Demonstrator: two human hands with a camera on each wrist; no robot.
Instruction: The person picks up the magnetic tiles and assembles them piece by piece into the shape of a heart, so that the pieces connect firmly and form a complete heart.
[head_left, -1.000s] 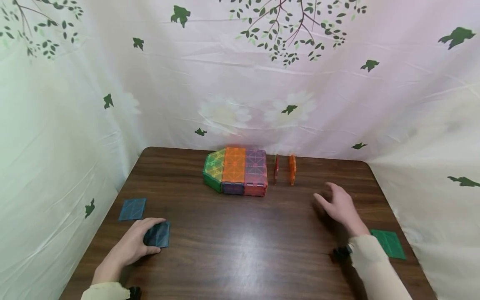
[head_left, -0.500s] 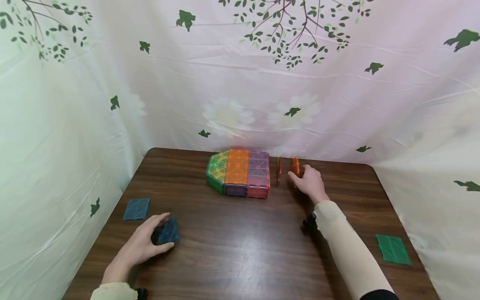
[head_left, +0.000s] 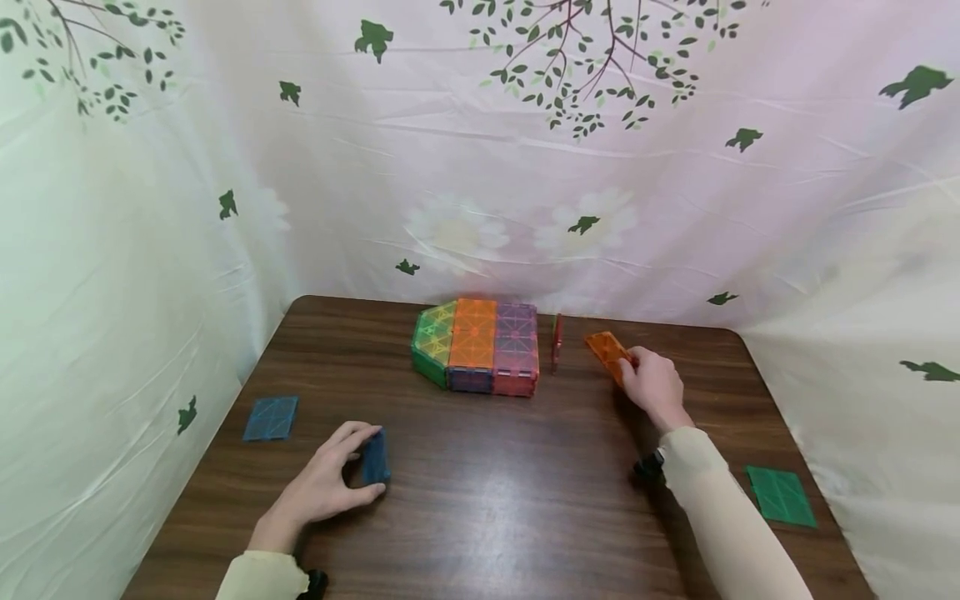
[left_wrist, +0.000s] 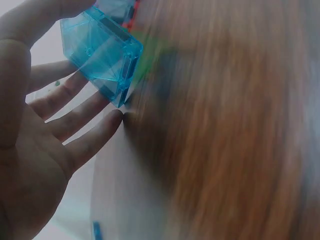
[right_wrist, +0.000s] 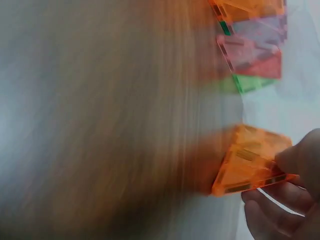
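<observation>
My left hand [head_left: 326, 475] holds a blue magnetic tile [head_left: 375, 458] on edge between thumb and fingertips, at the left of the table. Clear blue plastic with thick edges shows on this tile in the left wrist view. Across the table, my right hand [head_left: 656, 383] pinches orange magnetic tiles [head_left: 609, 352], tilted, with the thumb on top; the right wrist view suggests more than one piece. Left of them stands a red tile [head_left: 557, 343] upright, a green edge showing behind it. A box-like tile build [head_left: 474, 333] in green, yellow, orange and purple lies at the back middle.
A blue square tile [head_left: 271, 418] lies flat near the left edge, and a green tile [head_left: 780, 496] lies flat near the right edge. A white printed curtain [head_left: 495, 167] hangs behind and beside the brown wooden table [head_left: 480, 517].
My left hand has moved right with the blue tile, now turned more edge-on. My right hand reached the upright orange tiles, took hold, and drew them to the right and tilted them.
</observation>
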